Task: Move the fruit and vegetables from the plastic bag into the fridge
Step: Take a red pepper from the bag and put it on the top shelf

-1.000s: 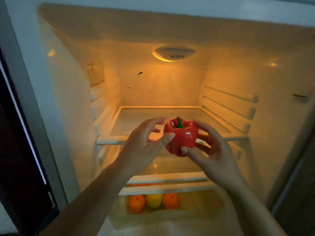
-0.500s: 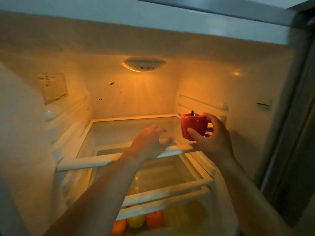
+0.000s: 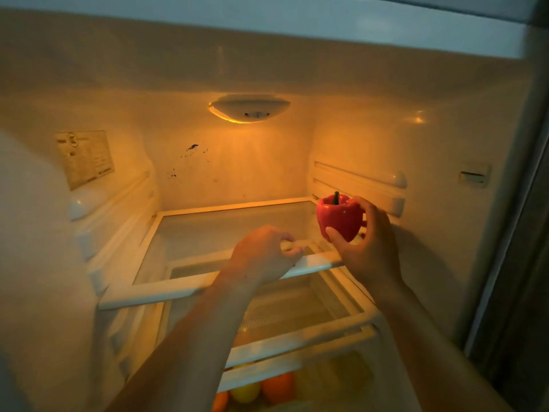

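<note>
My right hand (image 3: 367, 251) grips a red bell pepper (image 3: 340, 217) with a green stem, upright, just above the right front corner of the upper glass shelf (image 3: 214, 233) inside the open fridge. My left hand (image 3: 261, 254) rests on the shelf's white front rail (image 3: 178, 289), fingers curled over it, holding nothing else. The plastic bag is out of view.
A lower glass shelf (image 3: 297, 310) sits below. In the bottom drawer lie two oranges (image 3: 277, 386) and a yellow fruit (image 3: 245, 392). The fridge lamp (image 3: 249, 108) glows at the back top. Shelf rails (image 3: 359, 179) line the right wall; a label (image 3: 84, 157) is on the left wall.
The left hand let go of the pepper and dropped onto the shelf's front rail. The right hand carried the pepper alone to the right, over the shelf. My view moved closer.
</note>
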A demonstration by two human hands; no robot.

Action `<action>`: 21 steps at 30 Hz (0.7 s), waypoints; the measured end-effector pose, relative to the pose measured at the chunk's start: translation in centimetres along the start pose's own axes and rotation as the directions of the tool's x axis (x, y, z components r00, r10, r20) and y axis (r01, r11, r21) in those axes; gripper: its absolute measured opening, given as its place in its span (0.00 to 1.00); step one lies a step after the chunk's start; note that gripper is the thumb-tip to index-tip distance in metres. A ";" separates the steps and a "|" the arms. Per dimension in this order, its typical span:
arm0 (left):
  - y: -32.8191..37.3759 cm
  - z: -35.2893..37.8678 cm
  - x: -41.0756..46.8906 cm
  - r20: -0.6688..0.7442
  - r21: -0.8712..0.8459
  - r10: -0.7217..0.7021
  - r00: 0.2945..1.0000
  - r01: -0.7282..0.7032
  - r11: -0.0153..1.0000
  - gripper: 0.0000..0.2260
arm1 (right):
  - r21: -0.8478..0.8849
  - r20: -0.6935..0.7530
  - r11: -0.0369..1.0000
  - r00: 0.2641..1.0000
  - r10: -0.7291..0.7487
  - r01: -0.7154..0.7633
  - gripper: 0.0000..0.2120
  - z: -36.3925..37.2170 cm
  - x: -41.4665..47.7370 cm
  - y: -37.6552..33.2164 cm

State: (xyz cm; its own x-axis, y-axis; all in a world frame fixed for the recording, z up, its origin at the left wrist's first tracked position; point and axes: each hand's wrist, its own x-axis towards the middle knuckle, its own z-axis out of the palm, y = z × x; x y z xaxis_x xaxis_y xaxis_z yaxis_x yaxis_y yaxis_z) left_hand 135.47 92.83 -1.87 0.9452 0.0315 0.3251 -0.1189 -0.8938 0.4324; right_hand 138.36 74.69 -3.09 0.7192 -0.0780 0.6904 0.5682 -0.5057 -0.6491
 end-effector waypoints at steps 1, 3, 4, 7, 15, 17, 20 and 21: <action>0.2 -0.1 -0.1 -0.009 0.002 0.000 1.000 0.000 1.000 0.14 | -0.003 -0.008 1.000 1.000 -0.006 0.006 0.34 0.0 -0.1 -0.1; 0.4 -0.3 -0.3 -0.024 0.005 -0.002 1.000 0.002 1.000 0.14 | -0.004 -0.012 1.000 1.000 -0.014 0.014 0.35 0.0 -0.2 -0.1; 0.4 -0.4 -0.3 -0.026 0.006 0.000 1.000 0.000 1.000 0.14 | 0.000 -0.007 1.000 1.000 -0.007 0.007 0.36 0.0 -0.2 -0.2; 0.7 -0.5 -0.6 -0.027 0.018 0.013 1.000 -0.013 1.000 0.14 | 0.017 0.011 1.000 1.000 0.004 -0.004 0.38 -0.2 -0.3 -0.2; 1.1 -0.7 -1.2 -0.005 0.103 0.052 0.999 -0.051 0.993 0.18 | -0.002 0.027 1.000 1.000 0.010 -0.010 0.37 -0.2 -0.2 0.1; 1.4 -0.8 -1.4 0.018 0.128 0.057 0.998 -0.059 0.990 0.19 | -0.014 0.041 1.000 0.999 0.015 -0.014 0.38 -0.2 -0.2 0.2; 1.5 -0.9 -1.5 0.011 0.114 0.080 0.997 -0.080 0.990 0.19 | -0.046 0.041 0.999 0.999 0.017 -0.015 0.40 -0.2 -0.2 0.4; 1.4 -0.9 -1.5 0.001 0.100 0.088 0.996 -0.088 0.991 0.18 | -0.060 0.031 0.998 0.999 0.011 -0.009 0.40 -0.2 -0.4 0.3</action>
State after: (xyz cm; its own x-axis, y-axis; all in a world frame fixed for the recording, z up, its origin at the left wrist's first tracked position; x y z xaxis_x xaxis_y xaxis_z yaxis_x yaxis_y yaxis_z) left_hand 133.65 91.88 -1.00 0.9312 -0.0477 0.3615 -0.1704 -0.9334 0.3158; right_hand 138.15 74.35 -3.51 0.7371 -0.0570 0.6734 0.5369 -0.5557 -0.6348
